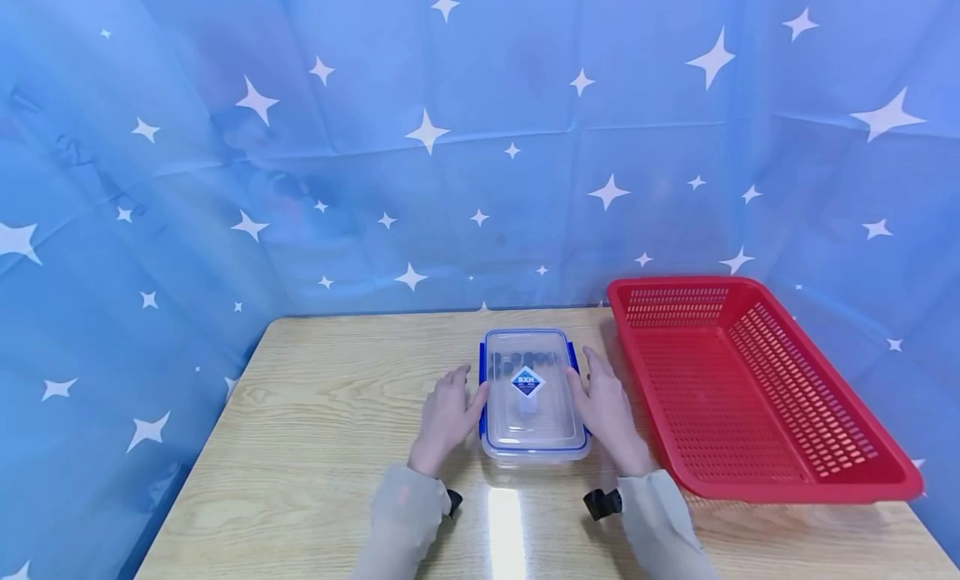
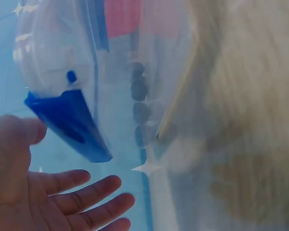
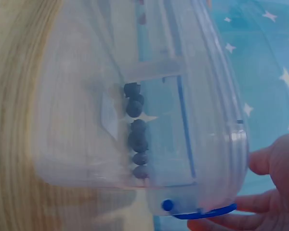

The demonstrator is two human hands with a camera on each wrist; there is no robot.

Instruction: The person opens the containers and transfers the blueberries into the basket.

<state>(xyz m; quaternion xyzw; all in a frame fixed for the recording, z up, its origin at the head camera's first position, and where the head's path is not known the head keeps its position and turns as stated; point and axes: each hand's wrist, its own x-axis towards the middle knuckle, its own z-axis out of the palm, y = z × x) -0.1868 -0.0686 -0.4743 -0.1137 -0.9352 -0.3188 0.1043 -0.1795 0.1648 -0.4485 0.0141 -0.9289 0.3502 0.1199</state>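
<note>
A clear box [image 1: 536, 458] with a blue-edged lid [image 1: 502, 426] rests on the worktop [image 1: 322, 413], dark round pieces [image 3: 138, 141] gathered toward its far end. The left hand [image 1: 445, 413] flanks the box's left wall and the right hand [image 1: 607, 409] its right wall; in each, the grip is apart, fingers extended and clamped on nothing, though whether a fingertip touches the plastic cannot be told. Likely faults: a push from one side only could skid or turn the box, since neither hand secures it and the worktop looks smooth; a tilt could roll the pieces against one wall. Whether the left clasp [image 2: 70, 125] is fastened is unclear; were it loose, lifting by the lid could spill the pieces. A red basket [image 1: 795, 491] stands right of the box, where an outward sweep might knock it. A bright reflection [image 1: 506, 530] lies before the box; behind it hangs a blue star-patterned curtain [image 1: 360, 105].
</note>
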